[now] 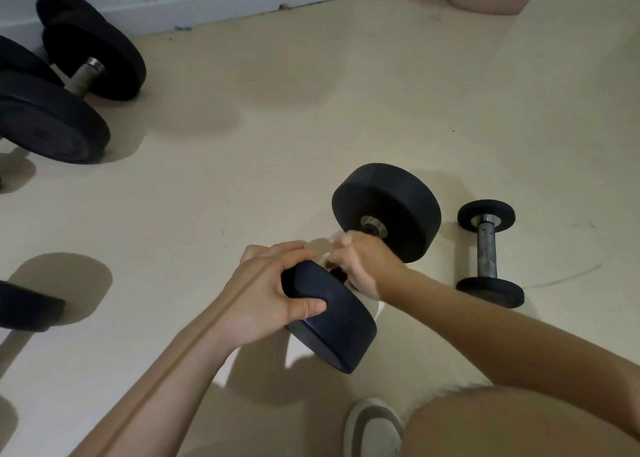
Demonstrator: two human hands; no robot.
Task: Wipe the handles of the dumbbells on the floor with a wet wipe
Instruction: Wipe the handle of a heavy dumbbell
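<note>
Black dumbbell point(332, 321) is gripped steady by the left hand point(266, 290) so the right hand point(363, 266) can clasp the wipe point(334, 240) round its handle point(373, 229).

The feed comes to me dim and warm, low in contrast; the black heads of the held dumbbell point(332, 321) show almost no surface detail. Broad, soft-edged shadows lie on the floor point(346, 117) beyond the grip, left of it and just beneath it. The left hand point(266, 283) is lit paler than the right hand point(362, 264), whose fingers and wipe point(330, 241) smear into motion blur. Far from the grip the baseboard point(207, 3) bows — wide-lens distortion.
</note>
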